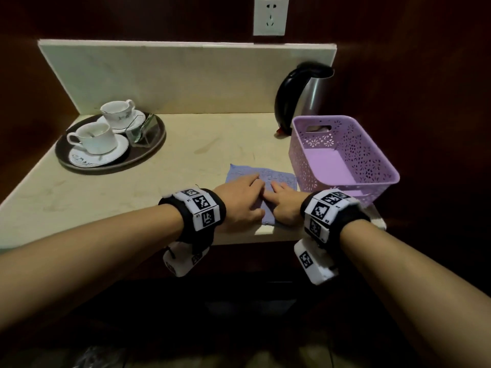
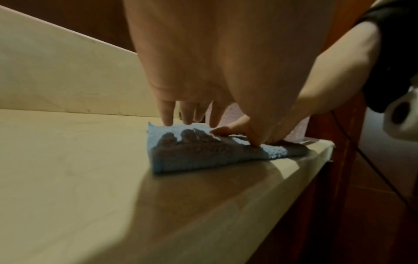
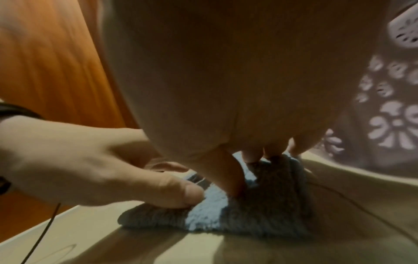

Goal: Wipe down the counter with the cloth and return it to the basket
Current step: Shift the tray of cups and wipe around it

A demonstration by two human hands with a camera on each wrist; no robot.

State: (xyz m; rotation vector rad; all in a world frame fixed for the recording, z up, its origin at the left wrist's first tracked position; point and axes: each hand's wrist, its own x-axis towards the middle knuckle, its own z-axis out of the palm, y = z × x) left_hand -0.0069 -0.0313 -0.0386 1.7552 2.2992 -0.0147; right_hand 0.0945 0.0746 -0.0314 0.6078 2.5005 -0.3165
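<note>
Cloth [image 1: 261, 181], blue terry, lies flat on the beige counter [image 1: 186, 155] near the front edge, just left of the purple lattice basket [image 1: 372, 155], which sits empty. Both hands on top of it: left hand [image 1: 240, 200] w/ fingers nearly straight, tips and thumb pressing the fabric down; right hand [image 1: 284, 201] beside it, fingers also extended and pressing, nothing gripped by either. Step in hand looks like flattening or folding the cloth, either to wipe or before it goes back; can't tell which. To do it well: keep palms low and pressure even so the cloth slides w/o bunching, work strokes away from the edge so it doesn't drop off, and steer wide of the kettle [image 1: 300, 96] and the tray [image 1: 79, 163] w/ teacups at back left.
</note>
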